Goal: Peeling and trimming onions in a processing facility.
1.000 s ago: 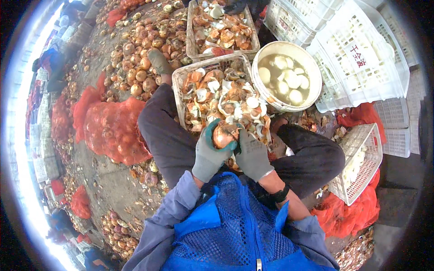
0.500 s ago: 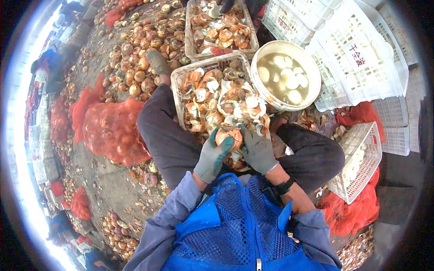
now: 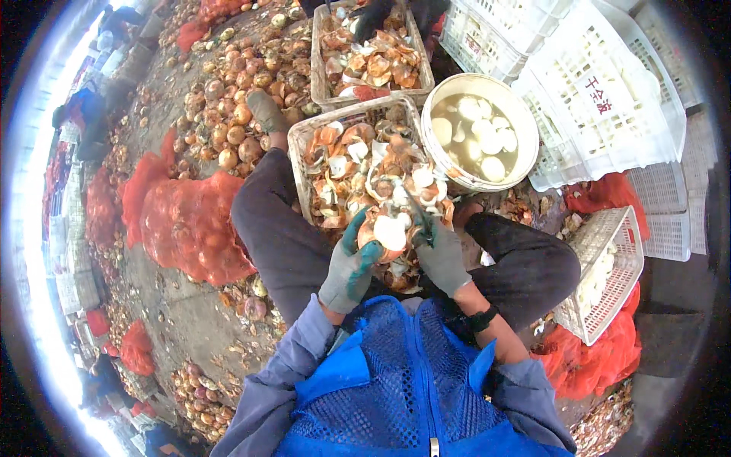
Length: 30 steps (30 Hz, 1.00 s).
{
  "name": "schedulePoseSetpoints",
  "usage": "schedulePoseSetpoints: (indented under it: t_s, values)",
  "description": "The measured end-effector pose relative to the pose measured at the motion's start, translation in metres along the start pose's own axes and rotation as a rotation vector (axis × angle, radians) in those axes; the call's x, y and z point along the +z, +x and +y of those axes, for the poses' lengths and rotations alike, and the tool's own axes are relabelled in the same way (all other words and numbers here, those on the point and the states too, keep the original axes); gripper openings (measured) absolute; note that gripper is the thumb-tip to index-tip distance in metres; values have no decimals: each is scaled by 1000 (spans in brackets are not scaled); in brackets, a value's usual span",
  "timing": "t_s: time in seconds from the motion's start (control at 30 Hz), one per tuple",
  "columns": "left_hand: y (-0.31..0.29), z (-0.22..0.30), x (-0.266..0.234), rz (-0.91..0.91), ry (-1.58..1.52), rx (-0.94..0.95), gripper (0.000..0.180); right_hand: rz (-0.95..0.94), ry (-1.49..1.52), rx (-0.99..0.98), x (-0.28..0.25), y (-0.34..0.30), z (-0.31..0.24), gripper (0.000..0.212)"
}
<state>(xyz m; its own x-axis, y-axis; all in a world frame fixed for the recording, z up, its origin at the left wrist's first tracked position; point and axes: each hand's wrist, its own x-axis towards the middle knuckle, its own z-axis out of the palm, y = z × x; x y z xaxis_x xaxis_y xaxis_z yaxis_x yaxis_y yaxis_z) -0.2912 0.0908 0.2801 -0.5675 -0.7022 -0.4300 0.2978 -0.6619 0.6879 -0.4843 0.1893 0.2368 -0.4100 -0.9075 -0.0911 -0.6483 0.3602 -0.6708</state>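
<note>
My left hand, in a grey-green glove, is closed around an onion whose white flesh shows on top, with brown skin still around its side. Close to the onion's right side, my gloved right hand is closed on what looks like a small knife, its thin dark blade pointing up and away; the fingers partly hide its handle. Both hands are over the near edge of a pale plastic crate heaped with onion skins and scraps. Loose peelings lie just beyond the fingers.
A white bucket of cloudy water holds peeled onions. Beyond the crate stands another crate of peelings, with another person's dark-gloved hand over it. White crates stack at right; a red mesh onion sack and loose onions are left.
The onion has gone from brown skin on top to bare white flesh. My right hand has shifted slightly, and the blade now shows. The other person's hand has moved further over the far crate.
</note>
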Motion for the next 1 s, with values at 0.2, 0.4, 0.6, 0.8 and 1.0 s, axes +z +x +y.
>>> schedulePoseSetpoints:
  t_s: [0.2,0.4,0.6,0.8,1.0]
  values:
    - [5,2,6,-68,181,34,101,36,229,-536,3,-6,4,49]
    - [7,8,18,-133,493,77,97,-317,1087,367,9,-11,7,48]
    - [22,-13,-4,-275,625,91,85,-111,1059,354,-33,1,-24,44]
    - [19,-21,4,-139,270,-131,63,-2,515,108,-39,-1,-36,45]
    - [17,-20,7,-125,69,-82,69,58,335,-6,-30,-6,-20,54]
